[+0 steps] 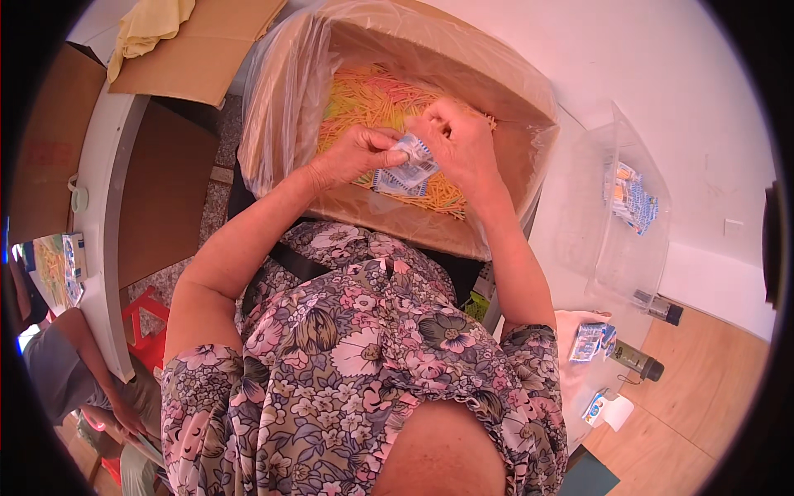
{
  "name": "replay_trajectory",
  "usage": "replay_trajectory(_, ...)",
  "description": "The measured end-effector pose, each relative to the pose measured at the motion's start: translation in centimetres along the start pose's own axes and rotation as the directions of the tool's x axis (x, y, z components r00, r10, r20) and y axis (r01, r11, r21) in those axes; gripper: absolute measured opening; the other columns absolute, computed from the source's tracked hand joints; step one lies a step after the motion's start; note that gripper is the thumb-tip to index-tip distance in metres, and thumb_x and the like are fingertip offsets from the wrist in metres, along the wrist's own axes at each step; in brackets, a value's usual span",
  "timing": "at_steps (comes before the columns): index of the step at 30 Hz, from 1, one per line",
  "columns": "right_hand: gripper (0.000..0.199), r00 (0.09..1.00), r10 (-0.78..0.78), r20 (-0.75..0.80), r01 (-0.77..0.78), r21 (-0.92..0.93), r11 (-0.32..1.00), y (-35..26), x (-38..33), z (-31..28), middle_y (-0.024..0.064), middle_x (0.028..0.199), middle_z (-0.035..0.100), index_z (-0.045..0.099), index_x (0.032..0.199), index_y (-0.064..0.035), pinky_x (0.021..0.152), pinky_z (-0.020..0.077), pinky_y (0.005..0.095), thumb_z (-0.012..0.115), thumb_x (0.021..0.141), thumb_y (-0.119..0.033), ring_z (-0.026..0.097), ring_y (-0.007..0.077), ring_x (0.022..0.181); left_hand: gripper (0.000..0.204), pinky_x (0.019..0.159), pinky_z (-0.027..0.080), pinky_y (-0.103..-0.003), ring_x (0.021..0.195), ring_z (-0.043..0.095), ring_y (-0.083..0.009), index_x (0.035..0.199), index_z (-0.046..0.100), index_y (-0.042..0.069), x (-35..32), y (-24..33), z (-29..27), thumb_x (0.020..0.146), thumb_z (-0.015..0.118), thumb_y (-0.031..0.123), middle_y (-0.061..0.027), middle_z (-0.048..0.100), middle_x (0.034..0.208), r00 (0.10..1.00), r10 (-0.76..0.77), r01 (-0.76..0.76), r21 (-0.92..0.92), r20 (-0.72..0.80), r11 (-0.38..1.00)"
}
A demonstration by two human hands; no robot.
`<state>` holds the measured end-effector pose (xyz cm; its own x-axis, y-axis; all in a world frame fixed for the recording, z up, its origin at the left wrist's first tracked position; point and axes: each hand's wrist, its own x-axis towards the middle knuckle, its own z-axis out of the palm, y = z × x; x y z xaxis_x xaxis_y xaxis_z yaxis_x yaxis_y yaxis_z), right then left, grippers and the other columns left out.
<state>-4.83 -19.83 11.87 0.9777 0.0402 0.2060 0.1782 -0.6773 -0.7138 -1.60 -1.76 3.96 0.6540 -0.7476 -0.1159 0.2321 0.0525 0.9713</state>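
Packet point(417, 168): sits pinched in left hand point(354, 157), beside curled right hand point(465, 142) (can't tell grip), above sticks point(364, 97), likely against spills.

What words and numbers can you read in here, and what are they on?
None clearly enough to quote.
Packet in the left hand: blue marks, too small.
Packets in the clear bin: too small and blurred.
Blue-and-white packet by the bottle: too small.
Blue-and-white piece below it: too small.

Blue-white packet point(416, 165); orange sticks point(397, 103); floral shirt point(356, 355)
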Motion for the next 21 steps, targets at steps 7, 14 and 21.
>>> replay_trajectory(7,0.023,0.992,-0.080,-0.101,0.079,-0.019,0.997,1.2,-5.1,-0.4,0.0075,0.079,0.063,0.062,0.098,-0.0010,0.061,0.0472,0.0262,0.067,0.079,-0.013,0.060,0.0132,0.070,0.019,0.076,0.046,-0.023,0.082,0.056,-0.0068,0.098,0.068,0.000,0.8,-0.6,1.4,0.088,0.060,0.015,0.0005,0.065,0.085,0.997,-0.029,0.037,-0.111,0.072,0.993)
replay_trajectory(14,0.027,0.870,0.246,-0.428,-0.218,0.113,0.969,-1.1,-19.1,-15.1,0.0073,0.091,0.065,0.062,0.101,0.0015,0.071,0.0497,0.0244,0.063,0.075,0.009,0.061,0.0131,0.079,0.023,0.075,0.046,-0.031,0.086,0.059,-0.0170,0.093,0.067,0.003,4.5,-1.3,1.0,0.078,0.069,0.021,-0.0054,0.066,0.088,0.984,-0.081,-0.052,0.693,0.159,0.719)
replay_trajectory(21,0.024,0.499,0.677,-0.541,-0.789,0.038,0.613,7.1,-39.3,-28.6,0.0004,0.089,0.059,0.059,0.101,0.0019,0.072,0.0417,0.0214,0.059,0.077,-0.001,0.050,0.0080,0.079,0.042,0.080,0.038,-0.046,0.098,0.054,-0.0282,0.092,0.060,0.010,8.2,-8.7,2.1,0.059,0.079,0.027,-0.0082,0.059,0.096,0.993,-0.054,-0.106,0.994,0.106,0.002)
